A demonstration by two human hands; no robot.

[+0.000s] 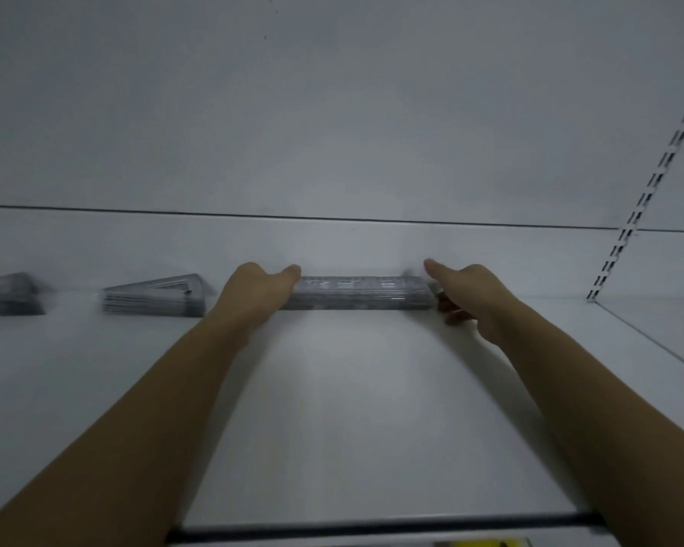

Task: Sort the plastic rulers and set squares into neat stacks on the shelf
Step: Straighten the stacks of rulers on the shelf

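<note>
Left hand (259, 288) fingers grasped left end of ruler stack (356, 294) on shelf (332, 388). Right hand (470, 294) at right end, grasp unclear. Set-square stack (155, 298) lay further left.

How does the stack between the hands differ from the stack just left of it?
The ruler stack is a long straight bar; the set square stack is a triangular wedge. The left hand and right hand are at the ruler stack's ends; the set square stack is untouched. Both are greyish plastic on the shelf.
</note>
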